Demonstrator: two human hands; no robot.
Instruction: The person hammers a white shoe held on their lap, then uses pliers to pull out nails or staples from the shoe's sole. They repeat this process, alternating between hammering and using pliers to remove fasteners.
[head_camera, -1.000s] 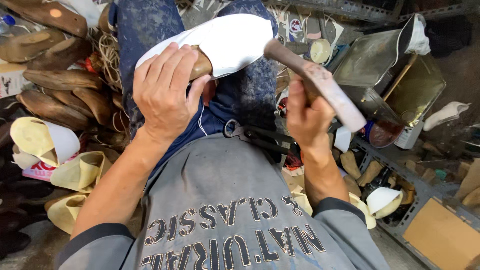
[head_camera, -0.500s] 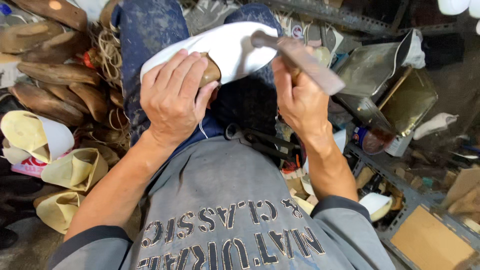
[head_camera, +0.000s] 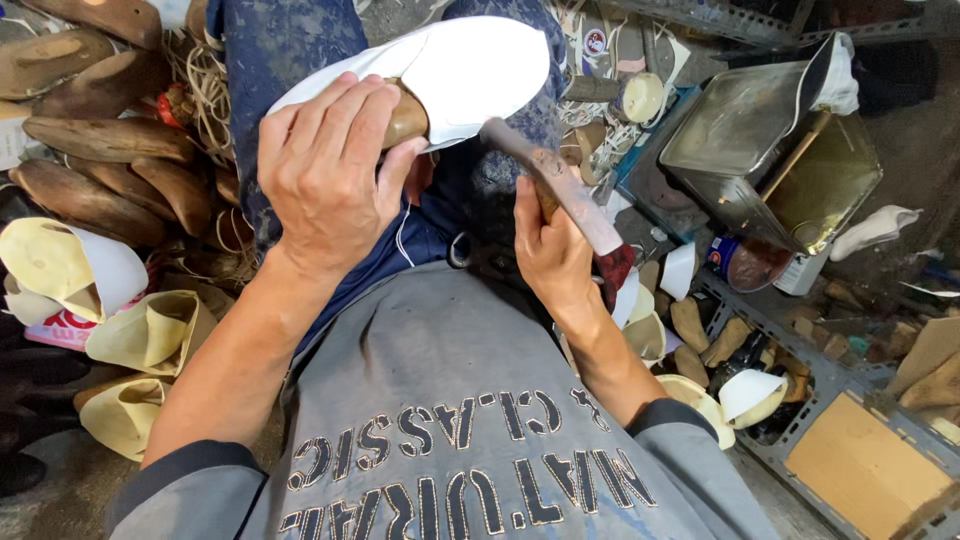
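A white shoe upper (head_camera: 470, 70) is stretched over a wooden last (head_camera: 405, 115) and rests on my lap. My left hand (head_camera: 325, 175) grips the heel end of the last and holds it steady. My right hand (head_camera: 550, 250) is closed around the wooden handle of a hammer (head_camera: 560, 185). The hammer's head sits just beside the near edge of the white upper, close to touching it. My blue trousers lie under the shoe.
Wooden lasts (head_camera: 90, 140) are piled at the left, with cream shoe uppers (head_camera: 60, 265) below them. An open metal tin (head_camera: 770, 150) with a brush stands at the right. Leather scraps (head_camera: 700, 320) and a metal rack (head_camera: 850, 400) lie at the lower right.
The hammer has swung down and back from the shoe, its head now just off the upper's edge. My left hand keeps its hold on the last.
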